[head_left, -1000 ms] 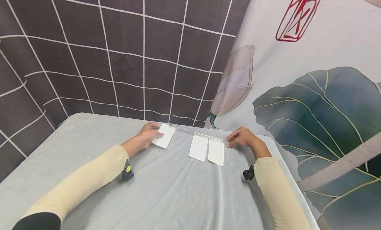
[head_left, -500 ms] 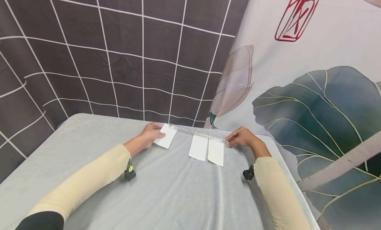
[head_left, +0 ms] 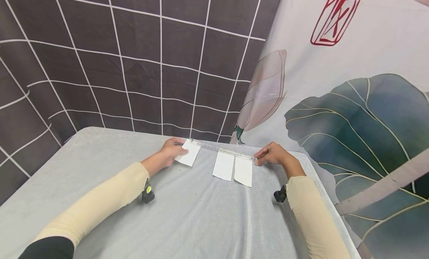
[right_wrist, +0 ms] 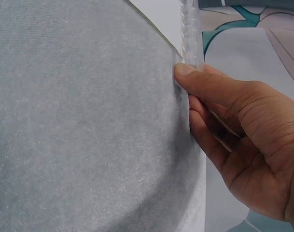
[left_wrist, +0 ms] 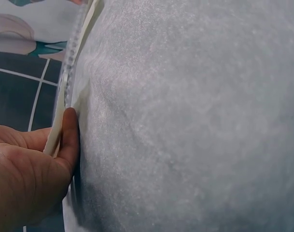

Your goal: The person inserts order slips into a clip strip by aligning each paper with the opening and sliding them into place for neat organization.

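My left hand pinches a small white paper sheet between thumb and fingers. In the left wrist view, that sheet shows edge-on, close against the left end of a clear plastic strip. This strip, with a ridged row like a loose-leaf binding spine, runs along the table's far side. Two more white sheets hang from its right half, side by side. At the strip's right end, my right hand pinches it by thumb and fingers. The right wrist view shows the ridges beside one sheet.
A grey-white cloth covers the table, with soft folds running toward the front. Behind it hangs a dark curtain with a white grid. To the right is a pale curtain with leaf and petal prints.
My left hand has slid slightly to the right with its sheet, bringing it closer to the two sheets on the strip. The right hand and strip have stayed in place.
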The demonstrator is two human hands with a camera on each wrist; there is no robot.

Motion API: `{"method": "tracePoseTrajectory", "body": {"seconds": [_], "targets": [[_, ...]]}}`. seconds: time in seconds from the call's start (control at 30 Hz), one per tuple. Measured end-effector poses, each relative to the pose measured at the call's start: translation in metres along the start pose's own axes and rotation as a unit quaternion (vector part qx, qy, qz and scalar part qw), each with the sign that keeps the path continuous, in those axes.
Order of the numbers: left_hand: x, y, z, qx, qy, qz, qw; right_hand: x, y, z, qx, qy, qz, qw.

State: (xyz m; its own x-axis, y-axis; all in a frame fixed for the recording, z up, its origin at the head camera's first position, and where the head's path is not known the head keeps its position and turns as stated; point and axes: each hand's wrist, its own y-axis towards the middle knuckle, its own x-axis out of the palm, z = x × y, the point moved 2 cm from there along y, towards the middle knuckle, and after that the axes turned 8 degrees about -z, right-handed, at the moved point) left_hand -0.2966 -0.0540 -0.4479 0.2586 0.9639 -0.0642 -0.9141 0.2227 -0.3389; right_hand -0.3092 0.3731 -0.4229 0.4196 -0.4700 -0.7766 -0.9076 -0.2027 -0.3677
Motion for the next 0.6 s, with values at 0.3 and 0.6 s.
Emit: {"method": "tracePoseTrajectory", "body": {"seconds": [0.3, 0.6], "targets": [[0.0038, -0.0001, 0.0, 0.011, -0.016, 0.0, 0.9998, -0.0001, -0.0009, -0.0013, -0.002, 0.004, -0.001, 1.0], [0.0091, 0.0012, -0.0008, 0.01, -0.021, 0.001, 0.9997, 0.0, -0.0007, -0.0015, 0.001, 0.003, -0.005, 1.0]]}}
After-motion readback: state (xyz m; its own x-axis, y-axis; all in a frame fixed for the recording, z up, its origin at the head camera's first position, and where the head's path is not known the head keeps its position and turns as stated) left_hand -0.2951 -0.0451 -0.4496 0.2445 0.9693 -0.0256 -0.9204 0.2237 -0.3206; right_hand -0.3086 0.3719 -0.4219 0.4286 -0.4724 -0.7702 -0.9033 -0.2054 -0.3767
